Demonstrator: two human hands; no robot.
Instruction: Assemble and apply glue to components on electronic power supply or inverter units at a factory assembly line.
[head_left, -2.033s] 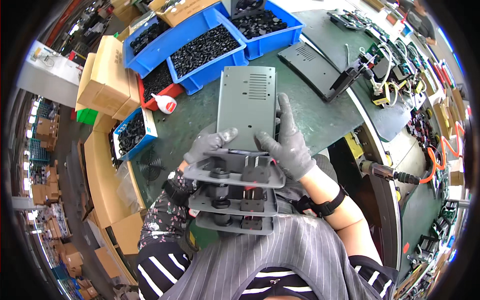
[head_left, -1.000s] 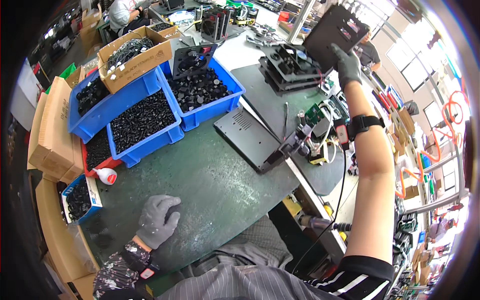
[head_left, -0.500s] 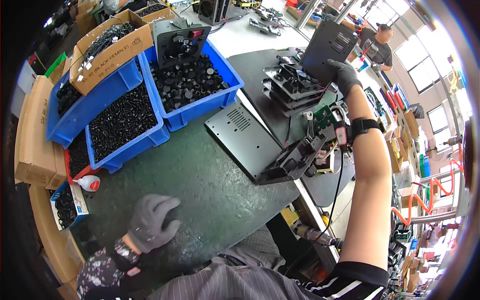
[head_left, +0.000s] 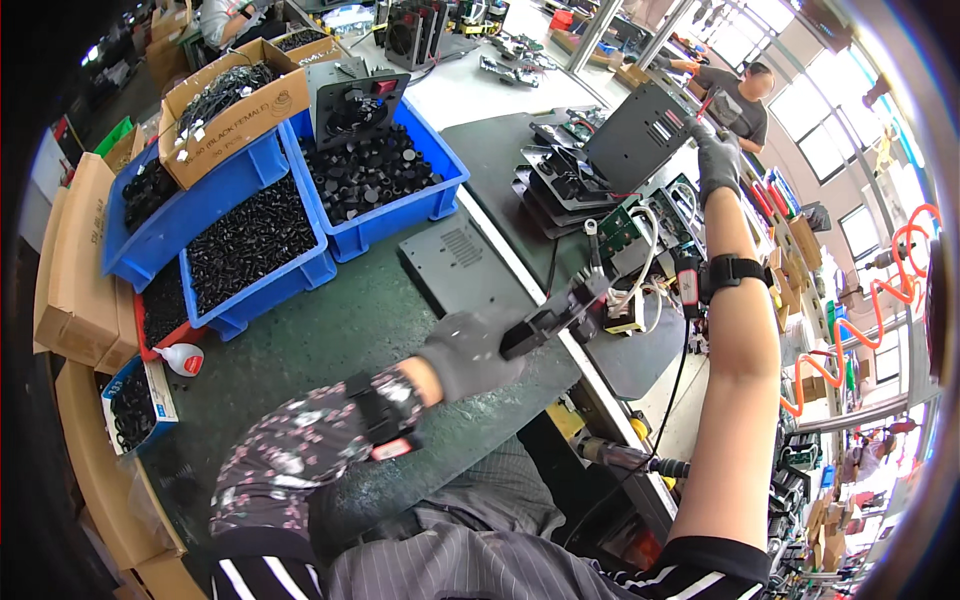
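My right hand (head_left: 716, 160), in a dark grey glove, reaches far out with its fingers closed on the upper right corner of a black metal panel (head_left: 640, 135) with slots. That panel leans upright against a stack of black metal parts (head_left: 565, 185). My left hand (head_left: 470, 355), gloved too and smeared by motion, is low over the bench beside a black metal chassis (head_left: 465, 262). The chassis lies flat, and a black upright end piece (head_left: 555, 312) stands by the left fingertips. Whether those fingers touch it is unclear.
Blue bins (head_left: 335, 240) of small black parts stand at the left, with an open cardboard box (head_left: 235, 115) on top. A white bottle (head_left: 183, 358) sits near them. Green circuit boards (head_left: 625, 240) and white cables (head_left: 650, 240) lie right of the chassis. Someone (head_left: 735, 105) works beyond.
My left hand has moved right and forward, from bare bench to the chassis. The panel at my right hand has tipped over further left, and my right hand is now at its upper corner.
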